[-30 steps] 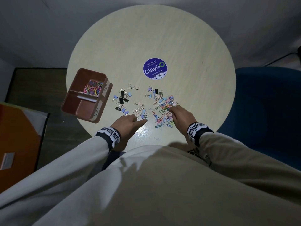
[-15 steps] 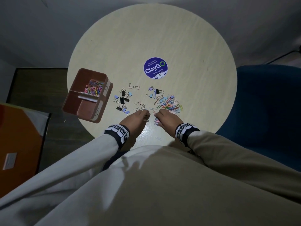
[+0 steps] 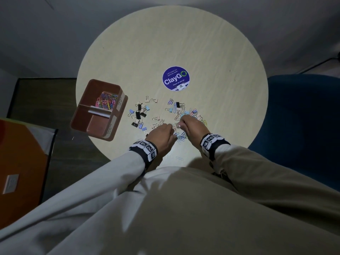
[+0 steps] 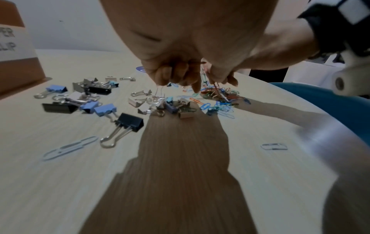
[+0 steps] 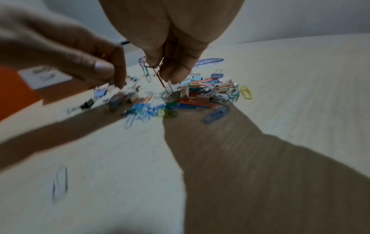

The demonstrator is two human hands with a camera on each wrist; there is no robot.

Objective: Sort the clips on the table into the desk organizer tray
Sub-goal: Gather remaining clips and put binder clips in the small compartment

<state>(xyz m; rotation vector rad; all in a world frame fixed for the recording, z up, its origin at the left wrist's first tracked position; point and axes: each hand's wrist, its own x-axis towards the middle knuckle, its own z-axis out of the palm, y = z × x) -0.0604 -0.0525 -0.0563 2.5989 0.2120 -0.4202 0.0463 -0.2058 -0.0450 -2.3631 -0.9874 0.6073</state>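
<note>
Hands have converged: right hand [image 3: 191,124] now pinches paper clips [image 5: 158,69] above the pile [image 3: 184,116]; left hand [image 3: 161,133], curled, pinches wire binder-clip handles [image 4: 160,91]. Tray [image 3: 112,133] transfer pending.

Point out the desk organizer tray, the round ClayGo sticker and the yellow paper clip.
desk organizer tray [image 3: 117,115]: head view, on its right wall.
ClayGo sticker [image 3: 175,78]: head view, on its middle.
yellow paper clip [image 5: 246,92]: right wrist view, on its loop.

Motion blur smears the left hand [image 5: 66,52] and the binder clips [image 5: 118,96] beneath it at centre left of the right wrist view. The tray [image 4: 16,52] is cut off at the left wrist view's upper left edge, its label [image 4: 10,39] only partly readable.
</note>
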